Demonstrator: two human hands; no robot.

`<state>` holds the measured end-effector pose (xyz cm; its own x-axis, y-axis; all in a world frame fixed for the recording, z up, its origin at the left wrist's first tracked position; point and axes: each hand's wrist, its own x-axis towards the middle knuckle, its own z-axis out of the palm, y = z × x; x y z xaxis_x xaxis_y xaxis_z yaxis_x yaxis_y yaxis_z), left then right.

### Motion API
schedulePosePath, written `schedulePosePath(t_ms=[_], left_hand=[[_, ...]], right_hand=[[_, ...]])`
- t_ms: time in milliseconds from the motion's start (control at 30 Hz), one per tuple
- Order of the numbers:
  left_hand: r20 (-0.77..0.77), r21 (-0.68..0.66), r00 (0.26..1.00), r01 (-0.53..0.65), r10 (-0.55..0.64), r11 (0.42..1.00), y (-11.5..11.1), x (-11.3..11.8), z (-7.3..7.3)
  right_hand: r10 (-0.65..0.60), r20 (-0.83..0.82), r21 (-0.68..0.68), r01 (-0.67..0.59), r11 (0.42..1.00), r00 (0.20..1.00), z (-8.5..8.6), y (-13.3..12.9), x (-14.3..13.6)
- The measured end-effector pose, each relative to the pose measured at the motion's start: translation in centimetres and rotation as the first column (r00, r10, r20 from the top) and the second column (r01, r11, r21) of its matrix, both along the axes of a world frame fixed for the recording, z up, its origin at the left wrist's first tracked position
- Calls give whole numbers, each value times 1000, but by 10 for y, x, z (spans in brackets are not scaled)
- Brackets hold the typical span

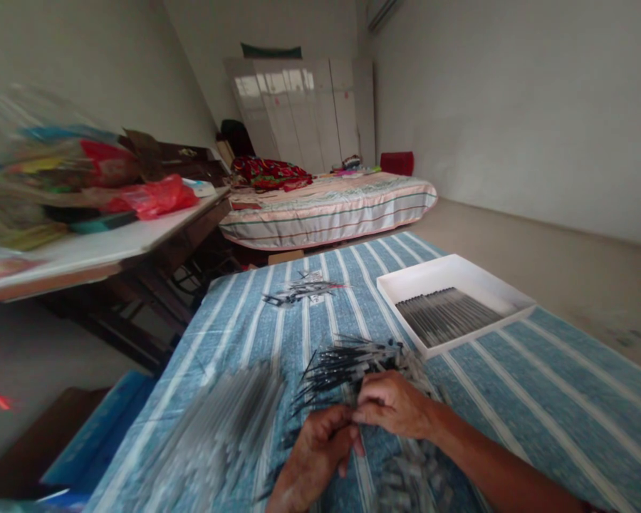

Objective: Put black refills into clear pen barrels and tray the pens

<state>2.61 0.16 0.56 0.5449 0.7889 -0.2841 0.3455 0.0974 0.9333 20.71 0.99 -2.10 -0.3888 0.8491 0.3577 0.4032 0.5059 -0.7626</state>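
Note:
My left hand (323,449) and my right hand (398,405) meet fingertip to fingertip above the striped cloth. Both are pinched closed, and whatever they grip is too small or hidden to name. Just beyond them lies a pile of black-tipped pen refills (347,360). To the left of my left hand is a blurred heap of clear grey pen barrels (229,420). Small clear pieces, perhaps pen caps (414,477), are scattered below my right wrist. A white box (454,267) at the right holds a row of dark pens (449,313) side by side.
A blue striped cloth (486,399) covers the table. Farther back lies a small bunch of loose dark pieces (299,291). At the left stands a desk (154,235) with a red plastic bag (163,197). A bed (331,210) is beyond the table.

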Motion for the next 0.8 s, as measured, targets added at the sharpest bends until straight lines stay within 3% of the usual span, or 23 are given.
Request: schedulePosePath(t_ms=[333, 800], left_hand=[[18, -10, 1000, -3, 3, 1000, -1, 1, 5], [28, 7, 999, -14, 14, 1000, -3, 3, 9]], right_hand=[[33, -32, -7, -34, 999, 999, -3, -1, 0], [26, 42, 23, -27, 999, 999, -3, 0, 1]])
